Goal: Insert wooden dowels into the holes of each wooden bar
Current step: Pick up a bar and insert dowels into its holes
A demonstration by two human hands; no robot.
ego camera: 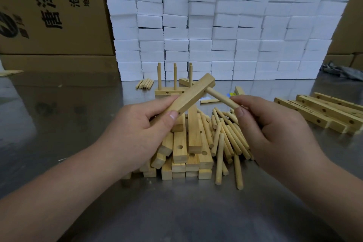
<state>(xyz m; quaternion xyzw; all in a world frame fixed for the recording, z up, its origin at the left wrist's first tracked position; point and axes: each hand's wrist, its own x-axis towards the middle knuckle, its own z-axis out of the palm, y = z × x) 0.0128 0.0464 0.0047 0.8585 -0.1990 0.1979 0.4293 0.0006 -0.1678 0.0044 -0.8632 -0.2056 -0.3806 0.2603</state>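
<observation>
Both hands work above the heap of wooden bars [186,143]. The left hand [141,129] grips the near end of one wooden bar [192,94] between thumb and curled fingers. The right hand [275,129] pinches the near end of a dowel [222,97].

Far behind the heap, cardboard cartons [49,10] are cut off by the top edge, and a wall of white foam blocks [225,31] hides their lower parts. A steel table [176,212] carries the heap. To the right of the heap lies a row of drilled bars [324,112], its far end out of view. Loose dowels [227,139] lean against the heap's right side. Just behind the heap stands a finished bar [167,92] with upright dowels, partly covered by the held bar. Behind and left of the heap is a small bundle of dowels [145,84].

The held bar's long axis runs from the left thumb up and away to the right, far end raised. The dowel meets its right face near that far end and slopes down toward the right hand. The hole there is hidden, so how deep the dowel sits cannot be told.
</observation>
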